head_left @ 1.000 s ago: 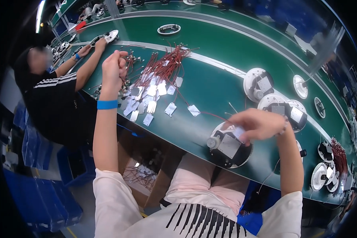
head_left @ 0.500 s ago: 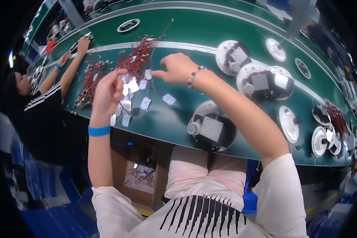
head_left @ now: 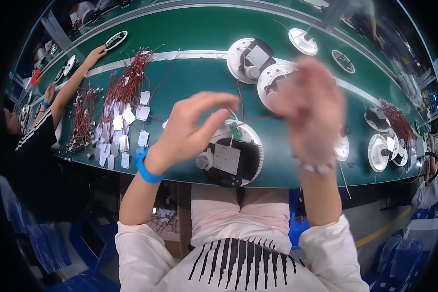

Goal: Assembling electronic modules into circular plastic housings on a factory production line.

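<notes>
A co-worker's arm (head_left: 70,85) stretches onto the green bench (head_left: 190,29) at far left, well left of the wearer's hands, fingers by a white ring (head_left: 116,39). Right of that arm lie red wire bundles (head_left: 124,85) with small white tags (head_left: 126,117), spread out just left of the left hand.

The left hand (head_left: 192,126), blue wristband (head_left: 146,168) at the wrist, is raised above the bench, fingers curved and partly apart, thumb and forefinger drawn toward each other. Cannot tell whether it pinches anything; a thin wire may run near the fingertips.

Below and between both hands sits a round white lamp housing (head_left: 231,155) with a black plate and grey driver box, at the bench's near edge, under the left fingertips. No hand touches it.

The right hand (head_left: 311,107), blurred by motion, hangs above the bench just right of the housing, fingers loosely spread, bead bracelet (head_left: 316,168) on the wrist. Grip cannot be told.

Beyond the right hand stand two more round housings (head_left: 250,58); further right, smaller white discs (head_left: 379,151) and another red wire heap (head_left: 394,114).
</notes>
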{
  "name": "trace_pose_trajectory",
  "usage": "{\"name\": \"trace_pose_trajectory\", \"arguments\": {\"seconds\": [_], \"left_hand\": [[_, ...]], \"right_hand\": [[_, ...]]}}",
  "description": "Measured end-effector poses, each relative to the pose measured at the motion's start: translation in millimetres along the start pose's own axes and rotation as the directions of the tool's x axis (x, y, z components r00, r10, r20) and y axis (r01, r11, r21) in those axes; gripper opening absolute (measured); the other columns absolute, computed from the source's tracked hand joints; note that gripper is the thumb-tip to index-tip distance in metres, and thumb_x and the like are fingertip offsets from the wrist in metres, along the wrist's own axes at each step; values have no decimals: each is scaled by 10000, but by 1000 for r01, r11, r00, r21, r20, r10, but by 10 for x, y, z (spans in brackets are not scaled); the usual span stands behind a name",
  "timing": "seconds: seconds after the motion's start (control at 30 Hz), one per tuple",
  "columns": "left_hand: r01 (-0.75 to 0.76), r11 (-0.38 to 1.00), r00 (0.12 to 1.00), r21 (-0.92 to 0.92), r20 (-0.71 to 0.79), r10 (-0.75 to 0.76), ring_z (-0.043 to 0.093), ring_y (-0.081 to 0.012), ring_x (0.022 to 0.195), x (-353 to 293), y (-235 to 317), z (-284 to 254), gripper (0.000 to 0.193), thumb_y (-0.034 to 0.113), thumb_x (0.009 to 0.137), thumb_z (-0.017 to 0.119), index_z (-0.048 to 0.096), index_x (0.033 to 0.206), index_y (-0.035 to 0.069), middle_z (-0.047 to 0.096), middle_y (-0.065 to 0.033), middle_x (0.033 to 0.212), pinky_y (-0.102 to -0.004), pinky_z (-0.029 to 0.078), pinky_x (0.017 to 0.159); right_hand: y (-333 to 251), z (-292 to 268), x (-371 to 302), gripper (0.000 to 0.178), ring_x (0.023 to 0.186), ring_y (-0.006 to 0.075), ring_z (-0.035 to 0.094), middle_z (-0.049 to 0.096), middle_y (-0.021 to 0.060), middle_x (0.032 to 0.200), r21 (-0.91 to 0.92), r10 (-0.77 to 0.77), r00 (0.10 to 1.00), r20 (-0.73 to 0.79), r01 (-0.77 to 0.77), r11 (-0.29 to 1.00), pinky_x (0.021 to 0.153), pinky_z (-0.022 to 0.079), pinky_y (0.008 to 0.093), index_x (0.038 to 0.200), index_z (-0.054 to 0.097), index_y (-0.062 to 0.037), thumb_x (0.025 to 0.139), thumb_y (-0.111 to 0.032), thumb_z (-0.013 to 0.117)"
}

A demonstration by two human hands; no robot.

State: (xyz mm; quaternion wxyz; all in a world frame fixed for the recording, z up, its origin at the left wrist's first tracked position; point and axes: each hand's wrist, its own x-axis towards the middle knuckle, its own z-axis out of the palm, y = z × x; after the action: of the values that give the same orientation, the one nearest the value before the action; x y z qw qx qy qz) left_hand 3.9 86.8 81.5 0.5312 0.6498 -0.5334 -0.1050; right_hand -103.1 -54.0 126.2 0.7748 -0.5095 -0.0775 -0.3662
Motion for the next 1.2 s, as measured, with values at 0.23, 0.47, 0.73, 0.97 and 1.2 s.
{"name": "trace_pose_trajectory", "arguments": {"seconds": [0.23, 0.47, 0.73, 0.97, 1.2], "left_hand": [[271, 945, 906, -185, 379, -186, 490, -184, 1015, 63, -499, 133, 375, 37, 690, 590, 531, 1059, 12, 503, -105, 1119, -306, 394, 862], [73, 987, 949, -140, 313, -26, 515, -224, 985, 95, -599, 132, 292, 6, 662, 608, 588, 953, 14, 526, -119, 1085, -334, 432, 815], [-26, 996, 974, -86, 224, 45, 532, -267, 961, 121, -528, 35, 250, -24, 556, 601, 615, 803, 15, 537, -150, 1057, -338, 432, 814], [128, 976, 894, -178, 447, -36, 526, -302, 973, 111, -364, -318, 278, -22, 517, 426, 613, 722, -12, 542, -197, 1034, -370, 383, 874], [74, 989, 982, -128, 184, -49, 544, -224, 922, 416, -685, -160, 238, -29, 714, 420, 593, 877, -32, 585, -138, 941, -301, 419, 816]], "right_hand": [[154, -484, -562, 126, 414, 103, 437, 557, 68, 588, -922, -153, 987, -47, 16, 386, 389, 324, 222, 720, 589, 6, 759, -114, 577], [296, -463, -563, 230, 473, 121, 514, 569, 123, 585, -887, 419, 888, -189, -337, 315, 439, 386, 266, 701, 600, 21, 708, -207, 634], [455, -598, -420, 233, 550, 49, 471, 557, 16, 616, -676, 605, 763, -227, -571, 466, 484, 376, 197, 728, 592, 57, 762, -173, 601], [535, -772, -28, 208, 525, 57, 464, 548, 29, 571, -794, 607, 785, -122, -444, 415, 475, 376, 207, 741, 615, 51, 740, -156, 604], [576, -874, 62, 175, 534, 47, 472, 561, 17, 588, -769, 677, 735, -33, -452, 453, 488, 381, 190, 783, 629, 38, 741, -130, 602]]}}
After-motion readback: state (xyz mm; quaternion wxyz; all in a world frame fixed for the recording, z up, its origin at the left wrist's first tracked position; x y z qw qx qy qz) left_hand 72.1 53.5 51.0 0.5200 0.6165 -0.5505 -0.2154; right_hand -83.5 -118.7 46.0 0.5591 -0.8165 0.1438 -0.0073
